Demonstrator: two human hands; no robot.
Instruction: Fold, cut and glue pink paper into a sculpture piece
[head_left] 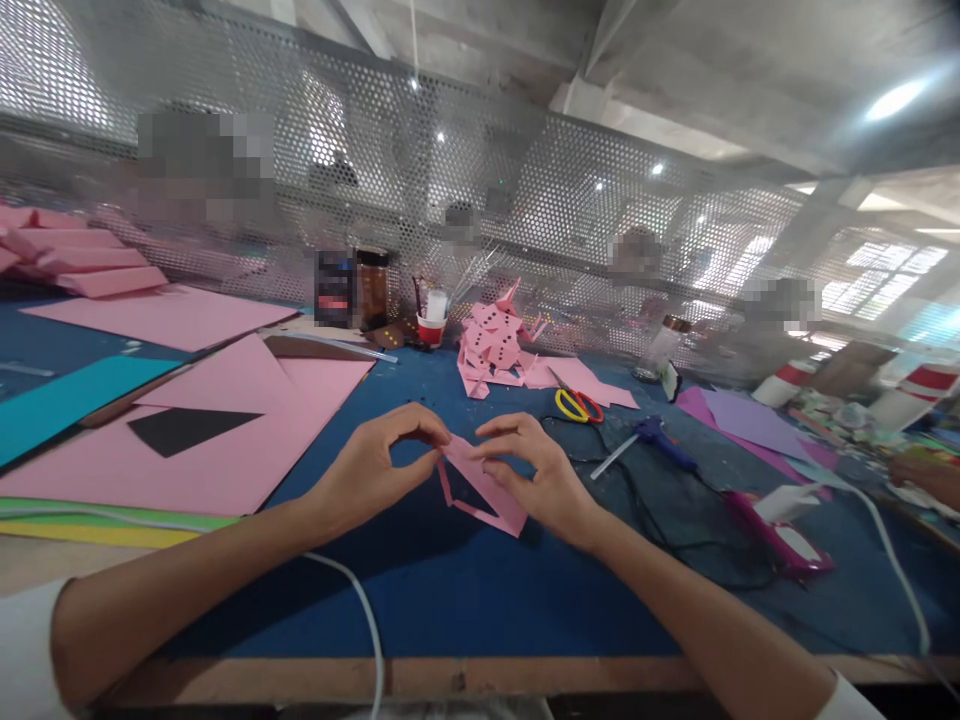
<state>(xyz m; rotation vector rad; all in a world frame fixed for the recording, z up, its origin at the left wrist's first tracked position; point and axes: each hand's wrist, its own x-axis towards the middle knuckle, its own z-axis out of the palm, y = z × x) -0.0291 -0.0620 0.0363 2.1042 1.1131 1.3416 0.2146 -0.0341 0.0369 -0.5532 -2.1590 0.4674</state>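
Both my hands hold a small pink paper cut-out point(480, 492) with a triangular hole, just above the blue table mat point(465, 590). My left hand point(375, 470) pinches its upper left corner between thumb and forefinger. My right hand point(536, 475) grips its right side with curled fingers. Large pink paper sheets point(225, 420) lie to the left, one with a black triangular piece point(184, 428) on it.
A pile of pink folded shapes with black dots point(495, 345) stands behind. Yellow and red scissors point(577, 405), a blue glue gun point(656, 440), a pink device point(780, 530) with cables, purple paper point(742, 420), jars point(371, 285) and a red cup point(431, 328) lie around. Another person's hand point(926, 475) shows at far right.
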